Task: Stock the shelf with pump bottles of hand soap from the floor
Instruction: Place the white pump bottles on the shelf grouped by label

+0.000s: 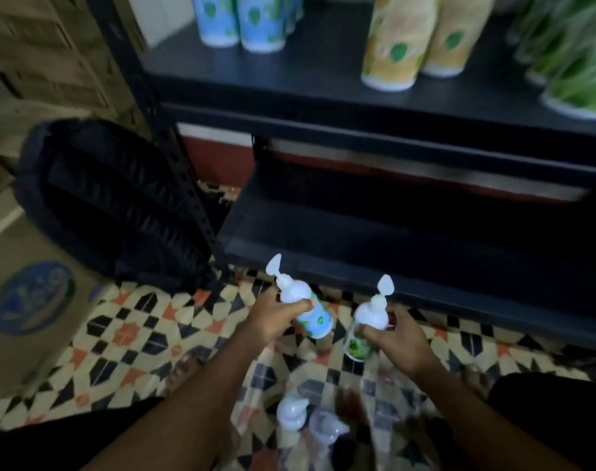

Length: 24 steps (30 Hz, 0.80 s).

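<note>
Floor bottles (291,411) are waiting below; left hand (273,317) is gripping blue-label bottle (307,307), right hand (397,338) gripping green-label bottle (364,331), pumps pointing toward shelf (307,62) ahead.

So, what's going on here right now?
A person at a dark shelf unit holds two pump bottles of hand soap above the tiled floor. The left hand grips a blue-labelled bottle, the right hand a green-labelled bottle. Neither is shelved yet. More pump bottles wait on the floor below, and the upper shelf already carries stocked bottles.
</note>
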Tool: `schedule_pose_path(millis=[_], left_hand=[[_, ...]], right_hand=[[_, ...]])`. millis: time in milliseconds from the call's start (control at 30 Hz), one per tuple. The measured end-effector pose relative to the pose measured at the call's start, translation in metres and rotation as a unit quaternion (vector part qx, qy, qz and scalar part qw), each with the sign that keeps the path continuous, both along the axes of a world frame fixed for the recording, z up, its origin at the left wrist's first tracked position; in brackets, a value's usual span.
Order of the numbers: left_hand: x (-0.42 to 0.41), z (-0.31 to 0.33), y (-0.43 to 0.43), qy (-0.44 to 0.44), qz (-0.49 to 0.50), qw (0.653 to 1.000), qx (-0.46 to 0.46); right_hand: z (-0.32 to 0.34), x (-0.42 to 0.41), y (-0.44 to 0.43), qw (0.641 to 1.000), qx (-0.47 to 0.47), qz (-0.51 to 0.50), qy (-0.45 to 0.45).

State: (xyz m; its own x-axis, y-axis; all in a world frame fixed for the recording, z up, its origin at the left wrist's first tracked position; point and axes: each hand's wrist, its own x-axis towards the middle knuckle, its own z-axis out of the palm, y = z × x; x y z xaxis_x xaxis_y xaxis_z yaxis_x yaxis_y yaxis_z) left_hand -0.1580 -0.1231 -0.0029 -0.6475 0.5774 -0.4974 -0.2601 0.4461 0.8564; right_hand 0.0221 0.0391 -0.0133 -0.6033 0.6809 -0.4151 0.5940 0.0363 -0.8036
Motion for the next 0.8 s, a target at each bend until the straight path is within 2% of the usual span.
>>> schedule_pose_path(millis=[200,367,467,600,800], left_hand=[[0.017,0.123,0.023,0.017,0.029,0.992,0.121],[0.042,0.222,0.042,0.003,0.030,0.966,0.258],[0.065,0.269,0.044,0.012,0.027,0.954,0.299],[0.090,0.290,0.033,0.029,0.015,0.955,0.294],[0.113,0.267,0.022,-0.041,0.006,0.957,0.286]], right_hand=[[0.127,0.027,0.015,0.991,0.039,-0.032,0.127],[0.234,0.030,0.009,0.956,0.015,-0.074,0.282],[0.281,0.034,0.002,0.939,-0.006,-0.061,0.339],[0.304,0.047,-0.001,0.936,-0.047,-0.037,0.348],[0.285,0.058,-0.005,0.944,-0.113,-0.057,0.305]])
